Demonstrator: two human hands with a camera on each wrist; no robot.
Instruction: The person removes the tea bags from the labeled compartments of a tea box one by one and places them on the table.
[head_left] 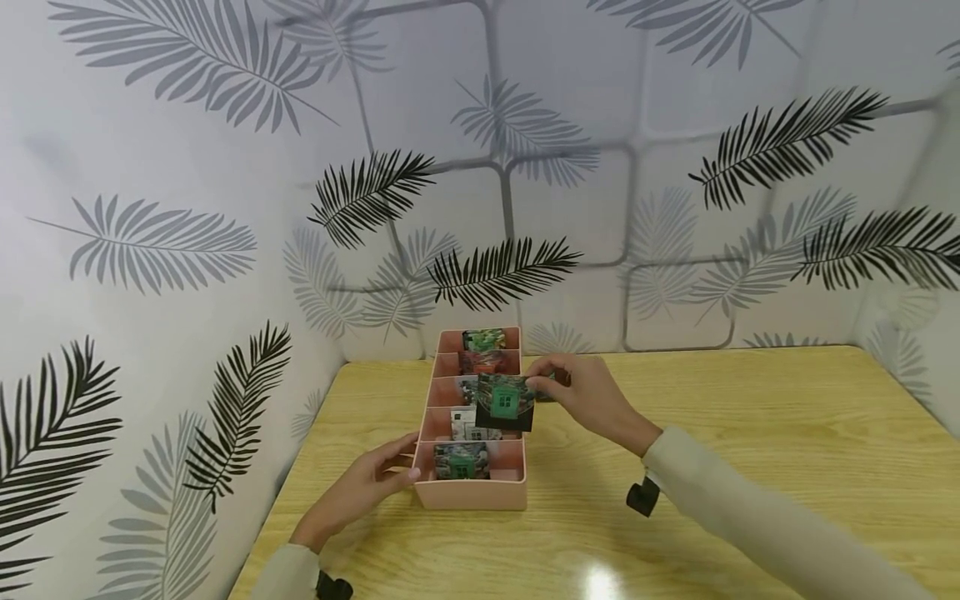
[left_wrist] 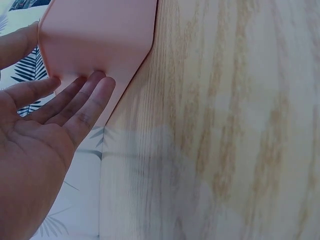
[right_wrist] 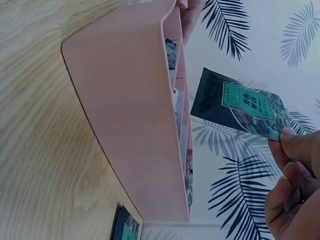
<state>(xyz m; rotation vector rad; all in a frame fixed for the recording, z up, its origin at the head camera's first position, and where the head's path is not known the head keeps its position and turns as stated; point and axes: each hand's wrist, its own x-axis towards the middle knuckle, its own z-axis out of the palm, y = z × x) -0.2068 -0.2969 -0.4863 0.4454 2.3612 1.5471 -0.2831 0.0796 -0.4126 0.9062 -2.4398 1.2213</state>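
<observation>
A pink divided box [head_left: 471, 495] stands on the table, a row of compartments running away from me, with small packets inside. My right hand [head_left: 588, 398] pinches a dark sachet [head_left: 504, 402] with a green label at its edge, above the middle compartments. In the right wrist view the sachet [right_wrist: 242, 104] is tilted beside the box's rim, between thumb and fingertips. My left hand [head_left: 367, 483] is at the box's near left corner. Its fairly straight fingers [left_wrist: 90, 107] press the outer side wall in the left wrist view, the thumb up at the rim.
Another dark packet [right_wrist: 125, 225] lies on the table [head_left: 712, 467] against the box's right side, mostly behind my right hand in the head view. Compartments hold a green-labelled packet [head_left: 461, 461], a white one [head_left: 465, 423] and a reddish one [head_left: 482, 362]. A leaf-patterned wall [head_left: 570, 317] borders the table.
</observation>
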